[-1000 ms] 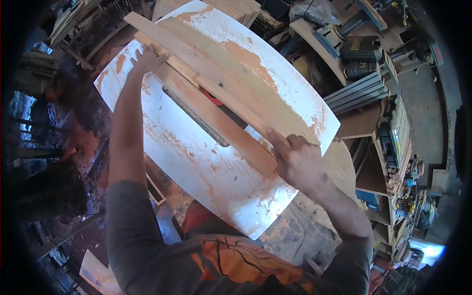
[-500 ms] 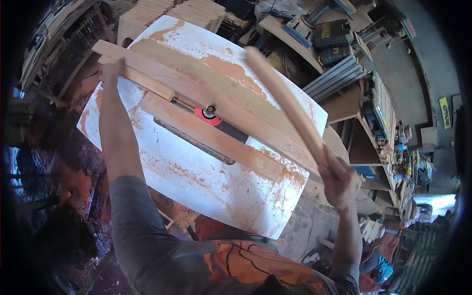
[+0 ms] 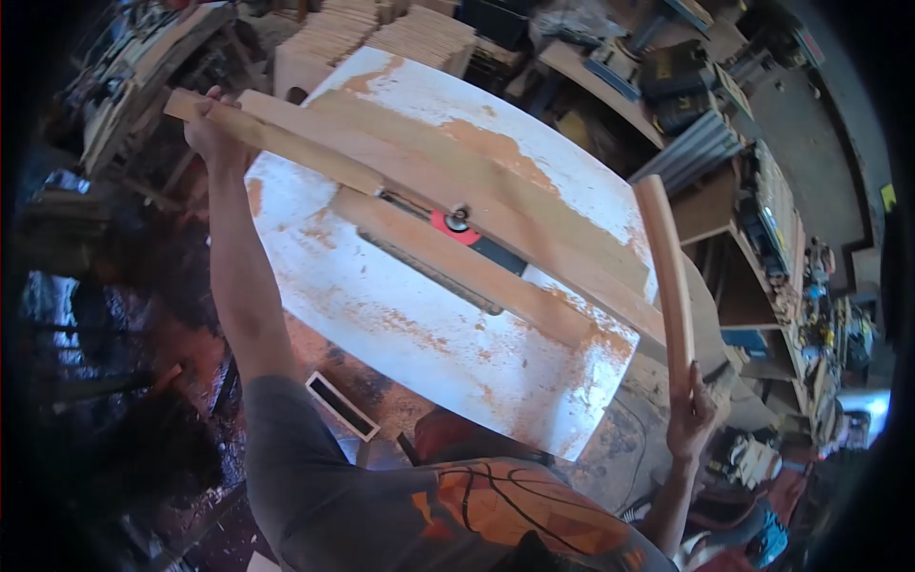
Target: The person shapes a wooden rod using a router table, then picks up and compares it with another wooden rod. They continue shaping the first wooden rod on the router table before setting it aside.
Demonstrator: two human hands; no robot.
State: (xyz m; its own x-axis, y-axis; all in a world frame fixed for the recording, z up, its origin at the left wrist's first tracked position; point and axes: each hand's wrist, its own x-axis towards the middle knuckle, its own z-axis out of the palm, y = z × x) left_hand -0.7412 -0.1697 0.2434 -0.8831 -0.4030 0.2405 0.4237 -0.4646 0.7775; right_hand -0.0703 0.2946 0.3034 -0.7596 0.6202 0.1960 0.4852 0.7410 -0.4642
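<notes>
My left hand (image 3: 214, 129) is closed around the far-left end of a wooden strip (image 3: 295, 145), which lies along the fence board (image 3: 400, 162) on the white table (image 3: 343, 296). The strip's other end stops short of the router bit (image 3: 457, 219), which stands in a red ring near the table's middle. At the right, my right hand (image 3: 694, 419) grips the lower end of a long, curved wooden piece (image 3: 667, 276). That piece points upward past the table's right edge. A flat board (image 3: 457, 262) lies on the near side of the bit.
Stacked wooden pieces (image 3: 419, 43) stand behind the table. A wooden shelf (image 3: 734, 276) with tools and cases is at the right. More wood (image 3: 162, 76) is piled at the upper left. A small rectangular frame (image 3: 343, 405) lies below the table's near edge.
The curved piece has swung from over the table to its right side, with my right hand lower and farther right. My left hand's strip has shifted outward to the left. The view has also shifted.
</notes>
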